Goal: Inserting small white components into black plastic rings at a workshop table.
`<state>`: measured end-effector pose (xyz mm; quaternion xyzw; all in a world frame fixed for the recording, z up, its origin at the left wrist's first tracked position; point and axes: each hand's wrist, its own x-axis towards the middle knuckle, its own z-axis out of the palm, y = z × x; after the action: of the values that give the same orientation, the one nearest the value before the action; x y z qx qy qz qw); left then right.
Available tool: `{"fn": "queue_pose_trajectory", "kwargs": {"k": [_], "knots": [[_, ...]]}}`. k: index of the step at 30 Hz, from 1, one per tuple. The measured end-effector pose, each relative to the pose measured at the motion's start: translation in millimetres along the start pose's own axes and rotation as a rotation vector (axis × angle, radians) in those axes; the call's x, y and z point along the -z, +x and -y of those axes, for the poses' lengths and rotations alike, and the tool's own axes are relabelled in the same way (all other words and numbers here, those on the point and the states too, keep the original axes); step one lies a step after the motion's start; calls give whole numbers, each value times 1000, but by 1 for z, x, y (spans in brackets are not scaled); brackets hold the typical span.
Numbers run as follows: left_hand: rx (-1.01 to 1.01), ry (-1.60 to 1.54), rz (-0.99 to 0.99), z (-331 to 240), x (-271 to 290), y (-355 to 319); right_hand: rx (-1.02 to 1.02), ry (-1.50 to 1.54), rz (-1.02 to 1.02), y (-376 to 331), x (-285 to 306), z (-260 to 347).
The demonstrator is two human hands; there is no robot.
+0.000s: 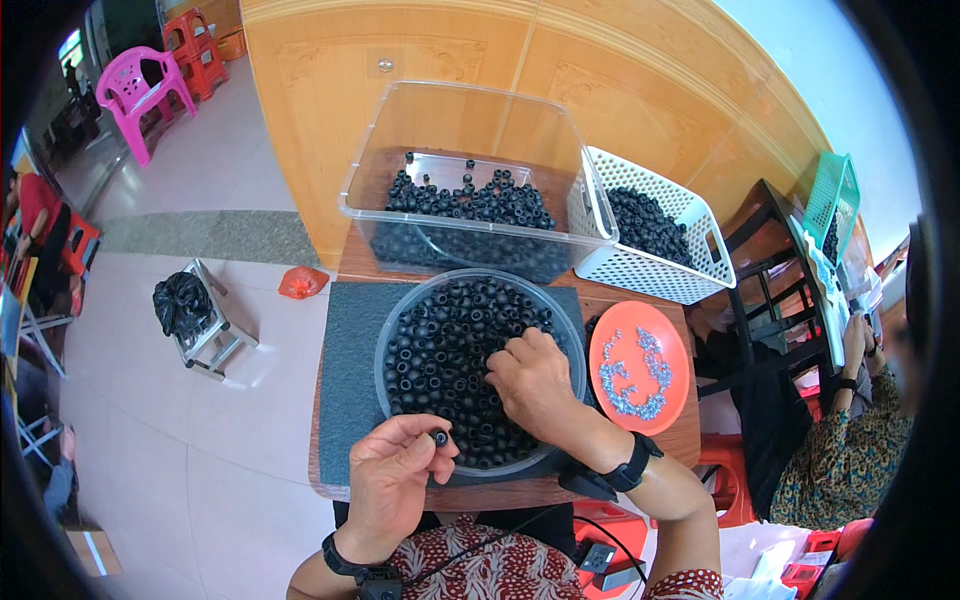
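My left hand (pixel 395 470) pinches one small black rubber ring (pixel 440 438) between thumb and fingertips, just over the near rim of a round clear bowl (pixel 383 345). The bowl is full of the same black rings (pixel 440 350). My right hand (pixel 535 380) rests palm down in the bowl's right side, fingers curled among the rings; whether it grips any is hidden. An orange plate (pixel 640 335) with several small silver metal parts (pixel 630 375) lies just right of the bowl.
A clear rectangular tub (pixel 470 110) with more black rings stands behind the bowl, a white slotted basket (pixel 690 270) of rings to its right. A dark mat (pixel 345 370) covers the small wooden table. A metal stool stands at left; another person sits at right.
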<state>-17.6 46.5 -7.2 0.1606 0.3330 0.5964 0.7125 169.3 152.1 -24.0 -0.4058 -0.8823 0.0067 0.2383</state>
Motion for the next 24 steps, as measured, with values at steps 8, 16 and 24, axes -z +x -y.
{"fn": "queue_pose_trajectory", "kwargs": {"k": [8, 16, 24], "knots": [[10, -1, -5, -1, 0, -1, -4, 8, 12, 2, -1, 5], [13, -6, -20, 0, 1, -2, 53, -179, 221, 11, 1, 11], [-5, 0, -13, -1, 0, -2, 45, -114, 88, 6, -7, 7]]}}
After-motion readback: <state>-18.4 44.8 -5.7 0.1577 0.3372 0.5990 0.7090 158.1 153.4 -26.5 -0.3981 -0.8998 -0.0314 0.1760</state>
